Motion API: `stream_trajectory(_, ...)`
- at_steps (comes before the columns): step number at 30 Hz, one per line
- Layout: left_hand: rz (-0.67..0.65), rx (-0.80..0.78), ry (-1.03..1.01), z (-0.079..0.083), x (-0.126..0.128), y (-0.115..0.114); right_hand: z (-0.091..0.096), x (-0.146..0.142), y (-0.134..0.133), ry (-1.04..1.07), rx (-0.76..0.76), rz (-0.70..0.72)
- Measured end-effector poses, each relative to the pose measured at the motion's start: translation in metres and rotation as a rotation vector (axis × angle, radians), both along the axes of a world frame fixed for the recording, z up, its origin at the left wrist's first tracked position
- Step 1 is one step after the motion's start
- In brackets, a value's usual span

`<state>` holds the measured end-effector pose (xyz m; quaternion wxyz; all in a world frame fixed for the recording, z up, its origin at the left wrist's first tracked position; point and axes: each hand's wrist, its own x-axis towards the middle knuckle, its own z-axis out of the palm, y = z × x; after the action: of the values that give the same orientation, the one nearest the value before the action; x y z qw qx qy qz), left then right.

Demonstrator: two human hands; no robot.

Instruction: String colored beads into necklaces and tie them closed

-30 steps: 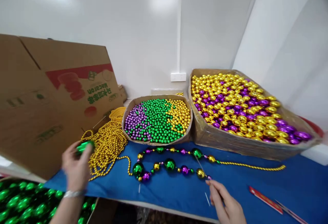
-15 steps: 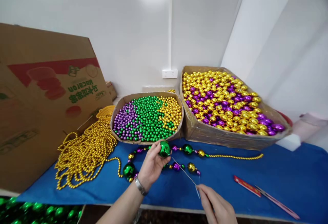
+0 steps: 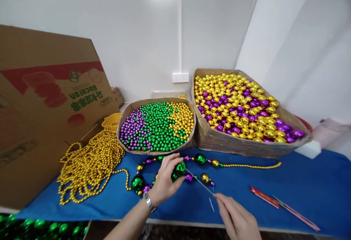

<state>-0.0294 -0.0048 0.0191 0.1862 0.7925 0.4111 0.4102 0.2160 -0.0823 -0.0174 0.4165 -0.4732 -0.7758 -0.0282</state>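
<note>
My left hand, with a metal watch on its wrist, has its fingers closed around a large shiny green bead. A long thin needle reaches from that bead down to my right hand, which pinches its near end. Whether the tip is inside the bead's hole is too small to tell. Below the needle shows a short thin white piece. Under and behind my left hand lies a strung bead garland of green, purple and gold beads, partly hidden by the hand.
Small beads fill a low carton; gold and purple beads fill a bigger box. Gold bead chains pile at left beside a tall cardboard box. Pink-handled tweezers and a red packet lie on the blue cloth.
My left hand has moved slightly down and turned over the green bead, its back now showing more. The needle has shifted a little right along with my right hand.
</note>
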Motion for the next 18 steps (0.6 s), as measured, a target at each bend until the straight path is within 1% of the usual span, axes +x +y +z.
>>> stream_trajectory(7, -0.041, 0.07, 0.109, 0.004, -0.004, 0.001, -0.001, 0.009, 0.002, -0.134, 0.046, -0.036)
stream_trajectory(11, -0.082, 0.08, 0.164, 0.004, -0.005, 0.002, 0.004, 0.012, 0.002, -0.241, 0.095, -0.059)
stream_trajectory(13, -0.114, 0.069, 0.182, 0.005, -0.006, 0.002, 0.007, 0.013, 0.003, -0.305, 0.107, -0.093)
stream_trajectory(15, -0.179, 0.012, 0.188, 0.009, -0.007, 0.002, 0.009, 0.014, 0.004, -0.36, 0.109, -0.129)
stream_trajectory(18, -0.283, -0.157, 0.1, 0.015, -0.005, 0.002, 0.007, 0.014, 0.006, -0.389, 0.102, -0.146)
